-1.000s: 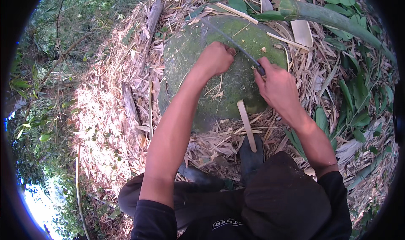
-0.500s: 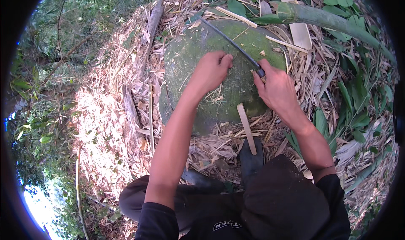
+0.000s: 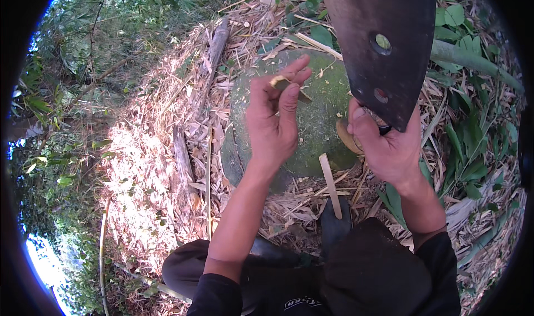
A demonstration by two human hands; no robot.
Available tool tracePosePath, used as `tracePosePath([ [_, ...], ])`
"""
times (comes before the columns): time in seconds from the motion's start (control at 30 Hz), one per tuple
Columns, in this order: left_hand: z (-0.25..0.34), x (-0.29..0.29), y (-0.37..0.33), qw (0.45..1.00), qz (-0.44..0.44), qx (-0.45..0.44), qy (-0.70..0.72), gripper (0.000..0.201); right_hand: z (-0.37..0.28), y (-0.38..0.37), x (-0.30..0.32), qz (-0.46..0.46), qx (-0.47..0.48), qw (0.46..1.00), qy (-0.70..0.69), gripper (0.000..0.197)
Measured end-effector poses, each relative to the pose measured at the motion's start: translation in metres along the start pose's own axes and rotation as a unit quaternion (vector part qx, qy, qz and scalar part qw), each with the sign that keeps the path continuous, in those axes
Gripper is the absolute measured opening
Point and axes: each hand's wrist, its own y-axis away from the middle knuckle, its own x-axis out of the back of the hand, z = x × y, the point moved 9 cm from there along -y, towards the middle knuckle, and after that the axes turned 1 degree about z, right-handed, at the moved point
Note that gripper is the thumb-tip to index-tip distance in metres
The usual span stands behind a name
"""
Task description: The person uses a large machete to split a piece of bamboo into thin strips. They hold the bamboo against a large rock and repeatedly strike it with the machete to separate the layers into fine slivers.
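My left hand (image 3: 272,121) is raised over a mossy boulder (image 3: 322,143). Its thumb and fingers pinch a short piece of bamboo (image 3: 283,85) with a pale cut end. On the right, my right hand (image 3: 384,146) grips a machete (image 3: 384,66), its fingers wrapped round the handle, which they mostly hide. The broad dark blade has two holes and rises toward me, its top beyond the picture's edge. A curved brown piece (image 3: 348,138) shows beside the right hand; I cannot tell whether it is the handle's end.
A flat bamboo strip (image 3: 331,185) leans in front of the boulder near my boot (image 3: 335,219). Dry husks and shavings (image 3: 144,149) cover the ground. A green bamboo pole (image 3: 473,60) lies at the far right, weathered wood (image 3: 182,155) at left.
The machete has swung from lying out over the boulder to standing up toward me. My left hand has turned over, its fingers opening up to show the bamboo piece.
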Motion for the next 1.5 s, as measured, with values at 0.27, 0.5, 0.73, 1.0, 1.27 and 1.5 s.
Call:
tracePosePath([
  [0.27, -0.015, 0.001, 0.017, 0.997, 0.018, -0.005, -0.071, 0.009, -0.026, -0.008, -0.034, -0.129, -0.03, 0.988, 0.078, 0.025],
  [0.5, -0.005, -0.003, 0.016, 0.993, 0.014, -0.044, -0.106, 0.012, -0.026, -0.001, -0.037, -0.125, -0.037, 0.987, 0.094, 0.029],
  [0.73, -0.005, -0.007, 0.016, 0.993, 0.004, -0.03, -0.113, 0.017, -0.028, 0.001, -0.035, -0.133, -0.031, 0.986, 0.098, 0.028],
  [1.0, -0.005, -0.009, 0.016, 0.992, 0.007, -0.051, -0.114, 0.017, -0.03, 0.002, -0.035, -0.122, -0.016, 0.989, 0.087, 0.026],
  [1.27, -0.003, -0.01, 0.015, 0.991, 0.006, -0.041, -0.127, 0.019, -0.032, 0.001, -0.032, -0.117, -0.02, 0.988, 0.102, 0.026],
  [1.5, -0.004, -0.011, 0.016, 0.99, 0.011, -0.049, -0.132, 0.018, -0.03, 0.002, -0.031, -0.121, -0.033, 0.986, 0.107, 0.026],
])
